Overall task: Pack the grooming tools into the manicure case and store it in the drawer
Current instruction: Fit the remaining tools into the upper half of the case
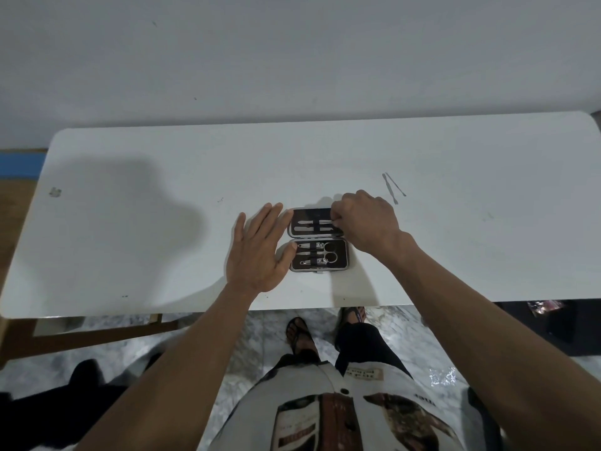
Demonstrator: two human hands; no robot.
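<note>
A small manicure case (294, 266) lies open on the white table (162, 222), its dark lining facing up. The near half holds scissors (328, 255) and clippers (317, 245) under an elastic strap. The far half holds thin metal tools (312, 225). My left hand (257, 252) lies flat with fingers spread against the case's left edge. My right hand (366, 222) hovers over the far half's right end, fingertips pinched on the end of one thin tool. Two slim metal tools (392, 187) lie loose on the table behind my right hand.
The table's far edge meets a plain white wall. Its near edge runs just above my feet (299, 333) on a marbled floor. A wooden frame (97, 333) shows under the table's left side. No drawer is in view.
</note>
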